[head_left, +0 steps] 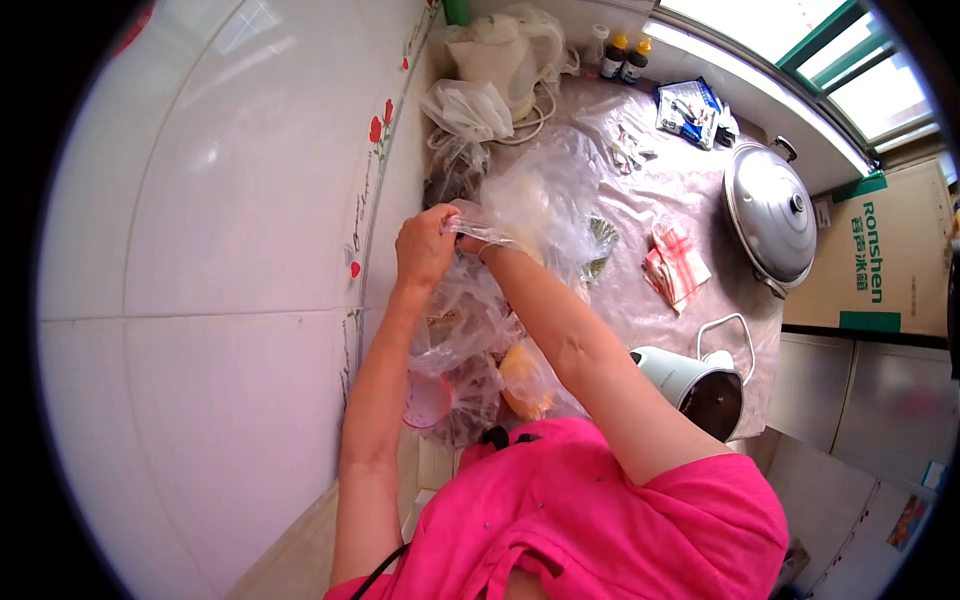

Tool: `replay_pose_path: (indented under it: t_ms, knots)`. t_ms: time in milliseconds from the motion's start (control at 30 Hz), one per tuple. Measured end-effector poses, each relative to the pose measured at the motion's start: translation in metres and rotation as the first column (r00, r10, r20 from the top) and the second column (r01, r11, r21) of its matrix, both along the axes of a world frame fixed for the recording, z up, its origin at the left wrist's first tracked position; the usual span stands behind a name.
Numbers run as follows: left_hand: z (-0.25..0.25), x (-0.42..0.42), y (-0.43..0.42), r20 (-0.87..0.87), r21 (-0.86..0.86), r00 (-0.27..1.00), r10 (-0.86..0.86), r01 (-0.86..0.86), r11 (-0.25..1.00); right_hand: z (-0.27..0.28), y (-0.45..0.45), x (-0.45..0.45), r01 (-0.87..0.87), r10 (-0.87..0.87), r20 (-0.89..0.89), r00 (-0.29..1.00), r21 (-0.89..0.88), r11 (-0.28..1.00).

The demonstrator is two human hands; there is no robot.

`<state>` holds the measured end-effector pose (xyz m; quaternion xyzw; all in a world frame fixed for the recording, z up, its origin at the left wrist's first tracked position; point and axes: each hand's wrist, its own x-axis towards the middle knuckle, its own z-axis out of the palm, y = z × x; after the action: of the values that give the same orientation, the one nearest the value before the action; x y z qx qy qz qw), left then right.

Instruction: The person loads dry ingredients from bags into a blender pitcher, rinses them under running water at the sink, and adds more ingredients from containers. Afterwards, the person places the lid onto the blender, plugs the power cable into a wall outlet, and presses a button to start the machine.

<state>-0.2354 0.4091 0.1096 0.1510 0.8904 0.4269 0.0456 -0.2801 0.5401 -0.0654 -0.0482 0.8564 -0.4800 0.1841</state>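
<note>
My left hand (426, 245) is closed with its fingers pinching the edge of a clear plastic bag (480, 228). Close beside it my right hand (472, 244) grips the same stretched plastic, its fingers partly covered by the film. A large, cloudy clear bag (540, 205) bulges just beyond my hands; what lies inside is blurred. Below my wrists are more crumpled clear bags (455, 315), one bag with yellow contents (525, 380), and a pink-rimmed round container (428, 400) under my left forearm.
A white-tiled wall (230, 200) runs close along the left. On the covered table stand a cream kettle (495, 65), dark bottles with yellow caps (635, 62), a lidded metal pan (770, 215), a checked cloth (677, 267) and an open pale kettle (680, 380). A cardboard box (880, 255) is at right.
</note>
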Motion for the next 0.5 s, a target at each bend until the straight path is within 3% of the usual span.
replay_pose_path:
  t_ms: [67,167,200,233,300,367,433,500]
  knots:
    - [0.002,0.0,0.001,-0.034,-0.041,0.999,-0.024,0.023,0.999,0.03,0.004,0.005,0.01,-0.01,-0.021,1.0,0.008,1.0]
    - [0.007,-0.003,0.002,-0.068,-0.09,0.997,-0.04,0.034,0.995,0.063,0.003,0.027,0.201,-0.19,-0.21,0.959,0.035,0.979]
    - [0.008,-0.004,0.003,-0.061,-0.121,0.998,-0.022,0.015,0.993,0.048,0.001,0.021,0.236,-0.264,-0.075,0.962,-0.263,0.936]
    - [0.01,-0.006,0.003,-0.054,-0.152,0.999,-0.004,-0.004,0.988,0.016,-0.004,0.009,0.287,-0.291,0.078,0.954,-0.529,0.799]
    - [0.013,-0.01,0.002,-0.091,-0.172,0.996,0.01,-0.025,0.985,0.012,-0.006,0.007,0.295,-0.271,0.151,0.951,-0.706,0.644]
    - [0.016,-0.014,0.0,-0.11,-0.188,0.994,0.019,-0.04,0.981,0.061,-0.007,0.023,0.197,-0.259,-0.007,0.966,-0.626,0.754]
    - [0.019,-0.016,-0.001,-0.109,-0.198,0.994,0.021,-0.042,0.979,0.11,-0.011,0.04,0.446,-0.301,0.334,0.893,-0.744,0.497]
    - [0.019,-0.017,-0.001,-0.082,-0.19,0.997,0.012,-0.028,0.981,0.115,-0.01,0.044,0.62,-0.242,0.571,0.785,-0.717,0.319]
